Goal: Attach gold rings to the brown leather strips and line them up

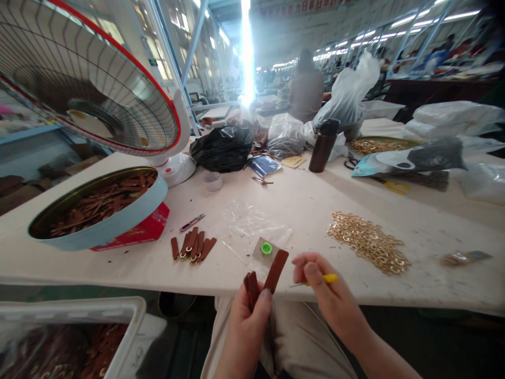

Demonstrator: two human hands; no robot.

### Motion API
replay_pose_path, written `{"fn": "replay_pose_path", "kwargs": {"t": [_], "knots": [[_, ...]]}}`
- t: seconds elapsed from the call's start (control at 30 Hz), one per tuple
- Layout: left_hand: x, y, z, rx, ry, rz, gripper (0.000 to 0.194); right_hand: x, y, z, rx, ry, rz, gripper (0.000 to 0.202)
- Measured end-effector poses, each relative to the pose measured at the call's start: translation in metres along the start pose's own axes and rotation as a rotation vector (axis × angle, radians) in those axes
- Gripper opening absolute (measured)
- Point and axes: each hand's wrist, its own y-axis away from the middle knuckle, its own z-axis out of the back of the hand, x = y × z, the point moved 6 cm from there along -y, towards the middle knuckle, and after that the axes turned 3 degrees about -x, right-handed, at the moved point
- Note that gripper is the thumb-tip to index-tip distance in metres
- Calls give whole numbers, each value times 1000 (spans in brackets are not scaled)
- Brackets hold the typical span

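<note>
My left hand [249, 316] is closed round several brown leather strips [252, 289], with one strip [276, 268] standing out between thumb and finger. To its right, my right hand [325, 292] grips a thin pointed tool with a yellow handle [330, 278]; its tip points toward the strips, apart from them. A small green cup [266, 248] sits on a grey-brown square [258, 256] just beyond my hands. Left of that lies a small pile of brown strips with metal rings [192, 245]. A heap of gold-coloured rings [366, 239] is spread at the right.
A round tin [158, 192] of brown strips rests tilted on a red box [155, 223], beneath a fan [98, 84]. Snips [192, 222], a black bag [223, 147], a dark bottle [324, 147] and yellow-handled pliers [395, 187] are on the table. A white crate [134, 321] stands lower left.
</note>
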Motion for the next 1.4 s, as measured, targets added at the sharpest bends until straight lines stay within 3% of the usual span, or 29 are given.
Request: {"fn": "replay_pose_path", "kwargs": {"t": [0.07, 0.13, 0.4, 0.6, 0.8, 1.13, 1.27, 1.4], "knots": [[-1, 2, -4, 24, 32, -20, 22, -6, 6, -18, 234, 48, -31, 30], [-3, 3, -6, 46, 40, -39, 20, -10, 8, -29, 341, 72, -58, 31], [-10, 9, -6, 106, 36, -57, 11, -26, 7, -34, 411, -39, -261, 37], [-11, 7, -5, 119, 20, -93, 10, -18, 13, -35, 459, -167, -299, 36], [-3, 5, -5, 143, -29, -163, 10, -26, 20, -38, 421, -181, -334, 25], [-10, 3, -5, 131, -141, -224, 5, -22, 22, -42, 457, -155, -309, 15], [1, 4, -5, 129, -123, -245, 8, -19, 23, -40, 432, -123, -293, 14], [6, 2, -6, 203, -199, -242, 8, -18, 23, -38, 454, -17, -248, 10]]}}
